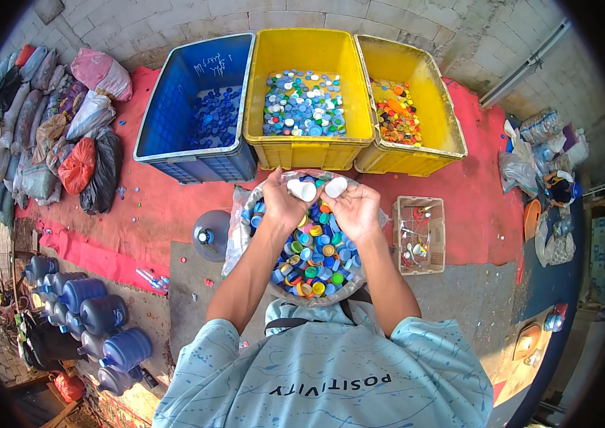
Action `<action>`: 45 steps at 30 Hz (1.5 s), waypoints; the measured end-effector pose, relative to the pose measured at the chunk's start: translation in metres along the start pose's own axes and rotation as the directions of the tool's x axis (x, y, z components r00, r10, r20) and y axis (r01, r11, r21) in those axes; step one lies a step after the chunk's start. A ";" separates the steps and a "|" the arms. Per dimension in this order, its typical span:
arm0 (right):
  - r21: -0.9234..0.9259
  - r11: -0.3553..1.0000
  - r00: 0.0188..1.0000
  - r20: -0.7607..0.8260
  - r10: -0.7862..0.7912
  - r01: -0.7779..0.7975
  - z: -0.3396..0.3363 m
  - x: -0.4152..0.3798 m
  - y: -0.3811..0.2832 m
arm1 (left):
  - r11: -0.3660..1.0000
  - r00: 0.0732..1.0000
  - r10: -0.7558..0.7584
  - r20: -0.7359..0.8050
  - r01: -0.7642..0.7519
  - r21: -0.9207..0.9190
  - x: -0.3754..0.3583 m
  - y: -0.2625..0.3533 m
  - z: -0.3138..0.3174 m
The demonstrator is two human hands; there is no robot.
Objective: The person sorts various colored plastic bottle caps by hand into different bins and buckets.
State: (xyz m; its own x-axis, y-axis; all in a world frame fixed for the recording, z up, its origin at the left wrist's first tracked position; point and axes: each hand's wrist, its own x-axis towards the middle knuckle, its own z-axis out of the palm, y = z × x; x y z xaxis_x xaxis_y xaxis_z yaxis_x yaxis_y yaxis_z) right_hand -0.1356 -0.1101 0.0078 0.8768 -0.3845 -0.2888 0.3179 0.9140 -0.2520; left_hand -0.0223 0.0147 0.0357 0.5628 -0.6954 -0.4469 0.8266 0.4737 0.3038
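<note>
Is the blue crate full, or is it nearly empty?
Nearly empty: the blue crate holds only a thin layer of blue caps on its floor, walls bare above.

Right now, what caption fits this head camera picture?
Left hand and right hand hold white caps over sack of caps.

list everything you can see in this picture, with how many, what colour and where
Blue crate: one, far left, holds blue caps.
Yellow crates: two, centre and right, holding mixed blue-white and orange-red caps.
Sack of caps: one, mixed colours, under the hands.
Small basket: one, tan, right of the sack.
Water jugs: several, blue, lower left.
Filled bags: many, mixed colours, upper left.
White caps: about three, in the fingers.
Left hand: holds white caps.
Right hand: holds a white cap.
</note>
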 end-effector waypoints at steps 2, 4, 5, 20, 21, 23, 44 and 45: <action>-0.072 0.996 0.999 0.017 -0.049 0.051 0.039 0.030 -0.023 | 0.997 0.999 0.031 0.013 -0.030 -0.070 0.028 0.019 0.034; -0.151 0.973 0.983 -0.028 -0.182 0.176 0.052 0.048 -0.029 | 0.988 0.991 0.133 -0.009 -0.133 -0.079 0.037 0.027 0.057; -0.183 0.959 0.974 -0.028 -0.225 0.216 0.054 0.052 -0.032 | 0.980 0.987 0.155 -0.026 -0.158 -0.119 0.039 0.030 0.062; -0.602 0.791 0.889 -0.296 -0.349 0.109 -0.070 -0.087 -0.001 | 0.969 0.933 0.235 -0.274 -0.201 0.147 -0.061 0.001 -0.118; -0.650 0.754 0.882 -0.296 -0.367 0.096 -0.072 -0.089 0.001 | 0.969 0.930 0.236 -0.283 -0.201 0.146 -0.066 0.000 -0.119; -0.661 0.742 0.873 -0.290 -0.392 0.113 -0.073 -0.087 0.003 | 0.962 0.914 0.255 -0.315 -0.205 0.183 -0.074 -0.007 -0.118; -0.929 -0.331 0.960 0.227 -0.162 0.164 -0.071 -0.081 0.049 | 0.884 0.900 0.292 -0.323 -0.124 0.451 -0.109 -0.052 -0.130; -0.895 -0.394 0.952 0.277 -0.126 0.209 -0.069 -0.082 0.054 | 0.879 0.900 0.291 -0.324 -0.117 0.463 -0.108 -0.051 -0.129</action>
State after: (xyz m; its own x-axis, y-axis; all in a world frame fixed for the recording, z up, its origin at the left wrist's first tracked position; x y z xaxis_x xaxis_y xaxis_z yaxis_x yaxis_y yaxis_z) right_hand -0.2157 -0.0379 -0.0461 0.8953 -0.4453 0.0129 -0.2653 -0.5563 -0.7875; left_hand -0.1255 0.1355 -0.0396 0.7468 -0.3133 -0.5867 0.6606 0.2476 0.7087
